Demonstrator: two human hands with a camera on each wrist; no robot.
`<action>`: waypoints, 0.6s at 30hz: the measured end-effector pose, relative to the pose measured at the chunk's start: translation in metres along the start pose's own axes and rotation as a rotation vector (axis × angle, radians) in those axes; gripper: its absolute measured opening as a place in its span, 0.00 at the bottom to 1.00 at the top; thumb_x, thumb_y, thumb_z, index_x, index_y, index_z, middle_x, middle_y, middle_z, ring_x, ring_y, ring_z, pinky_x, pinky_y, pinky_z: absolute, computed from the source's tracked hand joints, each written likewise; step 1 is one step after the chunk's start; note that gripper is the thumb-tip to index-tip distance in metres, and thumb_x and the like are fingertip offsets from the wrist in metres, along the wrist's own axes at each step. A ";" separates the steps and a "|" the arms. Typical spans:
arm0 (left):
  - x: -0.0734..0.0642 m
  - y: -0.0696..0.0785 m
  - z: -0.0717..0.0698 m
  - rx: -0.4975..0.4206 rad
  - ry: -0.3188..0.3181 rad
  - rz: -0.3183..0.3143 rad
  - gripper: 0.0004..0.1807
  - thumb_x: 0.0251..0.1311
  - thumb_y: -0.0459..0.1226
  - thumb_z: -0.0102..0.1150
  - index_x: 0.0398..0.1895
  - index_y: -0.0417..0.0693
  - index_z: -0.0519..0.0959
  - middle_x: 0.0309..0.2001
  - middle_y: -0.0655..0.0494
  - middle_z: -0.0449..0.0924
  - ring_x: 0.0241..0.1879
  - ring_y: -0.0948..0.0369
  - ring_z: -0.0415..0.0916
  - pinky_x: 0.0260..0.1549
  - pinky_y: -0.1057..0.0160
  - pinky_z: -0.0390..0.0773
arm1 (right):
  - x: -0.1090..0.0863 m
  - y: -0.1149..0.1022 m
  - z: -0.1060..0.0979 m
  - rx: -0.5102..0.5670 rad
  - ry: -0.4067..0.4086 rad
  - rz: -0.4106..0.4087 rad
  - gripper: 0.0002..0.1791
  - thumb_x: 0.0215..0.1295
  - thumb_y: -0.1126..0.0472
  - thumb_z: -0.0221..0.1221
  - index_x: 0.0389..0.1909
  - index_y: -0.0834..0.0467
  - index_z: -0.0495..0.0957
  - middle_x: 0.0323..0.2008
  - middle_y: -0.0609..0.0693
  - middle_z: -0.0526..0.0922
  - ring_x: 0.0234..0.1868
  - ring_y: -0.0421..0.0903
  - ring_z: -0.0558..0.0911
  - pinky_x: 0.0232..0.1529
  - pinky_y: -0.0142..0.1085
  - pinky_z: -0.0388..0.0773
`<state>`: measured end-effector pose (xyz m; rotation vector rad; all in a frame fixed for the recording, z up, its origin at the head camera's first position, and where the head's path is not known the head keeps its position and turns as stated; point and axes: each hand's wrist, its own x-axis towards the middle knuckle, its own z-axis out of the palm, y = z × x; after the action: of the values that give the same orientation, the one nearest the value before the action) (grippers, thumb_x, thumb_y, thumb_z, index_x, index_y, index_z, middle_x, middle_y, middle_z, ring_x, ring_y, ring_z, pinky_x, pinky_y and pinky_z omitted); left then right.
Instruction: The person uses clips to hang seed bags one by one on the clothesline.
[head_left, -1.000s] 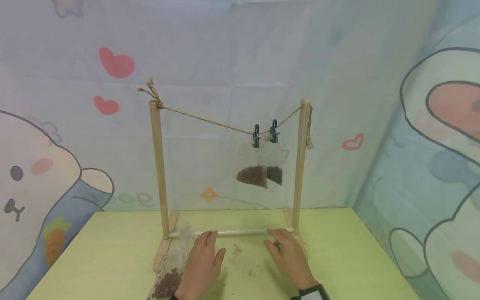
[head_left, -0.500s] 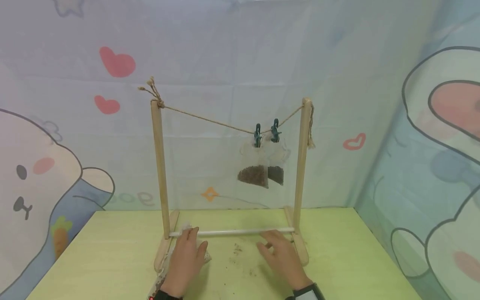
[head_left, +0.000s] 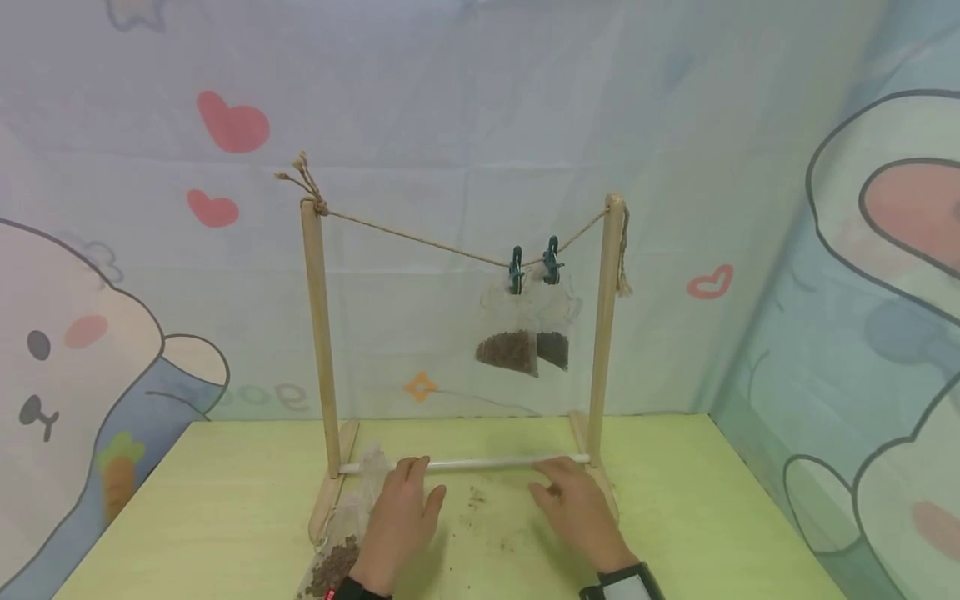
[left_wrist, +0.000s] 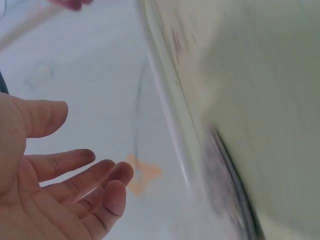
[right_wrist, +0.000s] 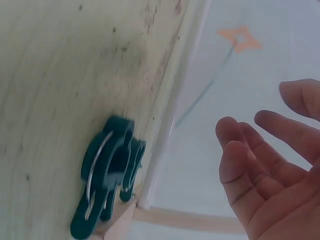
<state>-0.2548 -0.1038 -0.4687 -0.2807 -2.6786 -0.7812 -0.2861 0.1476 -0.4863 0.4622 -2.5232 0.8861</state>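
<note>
Both hands hover above the table with loosely bent fingers and hold nothing. My left hand (head_left: 397, 525) is beside a clear mesh-like bag (head_left: 332, 568) with brown bits in it, lying at the foot of the left post. In the left wrist view its palm (left_wrist: 50, 215) faces up to the camera, and the bag (left_wrist: 225, 190) is blurred. My right hand (head_left: 581, 512) is near the right post. Below it, in the right wrist view, lie dark green clothes pegs (right_wrist: 110, 175), which the hand hides in the head view.
A wooden frame has a left post (head_left: 318, 333), a right post (head_left: 606, 333) and a white crossbar (head_left: 480, 463). From its sagging rope (head_left: 420, 240) two green pegs (head_left: 516, 271) hold a brown-filled bag (head_left: 510, 352) and a darker one (head_left: 553, 348). Brown crumbs (head_left: 476, 498) dot the table (head_left: 675, 500).
My left hand moves left over the lying bag, then back to the right, uncovering it again. My right hand shifts slightly left and back. The hanging bags stay put.
</note>
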 end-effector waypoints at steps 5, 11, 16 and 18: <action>-0.001 0.032 0.015 -0.008 -0.055 0.107 0.25 0.67 0.45 0.47 0.61 0.38 0.66 0.57 0.40 0.69 0.56 0.47 0.69 0.48 0.55 0.74 | -0.002 0.009 -0.014 -0.020 -0.035 0.035 0.15 0.57 0.59 0.60 0.46 0.54 0.80 0.40 0.47 0.80 0.31 0.35 0.77 0.31 0.28 0.75; -0.003 0.056 0.040 0.038 -0.085 0.201 0.23 0.64 0.44 0.52 0.58 0.39 0.70 0.54 0.44 0.73 0.51 0.50 0.73 0.41 0.61 0.77 | -0.003 0.020 -0.025 -0.036 -0.133 0.120 0.12 0.54 0.62 0.60 0.41 0.58 0.82 0.43 0.56 0.81 0.31 0.40 0.79 0.28 0.30 0.76; -0.006 0.068 0.057 0.090 -0.100 0.254 0.21 0.61 0.43 0.54 0.54 0.41 0.73 0.52 0.48 0.74 0.48 0.53 0.74 0.45 0.61 0.77 | -0.005 0.026 -0.034 -0.054 -0.235 0.187 0.09 0.50 0.64 0.62 0.34 0.59 0.82 0.38 0.56 0.82 0.32 0.46 0.80 0.30 0.39 0.78; -0.008 0.070 0.063 0.103 -0.114 0.266 0.21 0.62 0.42 0.54 0.55 0.41 0.73 0.51 0.49 0.74 0.49 0.54 0.74 0.47 0.61 0.76 | -0.005 0.028 -0.036 -0.072 -0.269 0.200 0.08 0.48 0.66 0.61 0.32 0.58 0.82 0.36 0.53 0.82 0.35 0.48 0.80 0.34 0.41 0.78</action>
<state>-0.2447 -0.0113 -0.4876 -0.6569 -2.6977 -0.5605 -0.2836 0.1927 -0.4775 0.3282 -2.8777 0.8486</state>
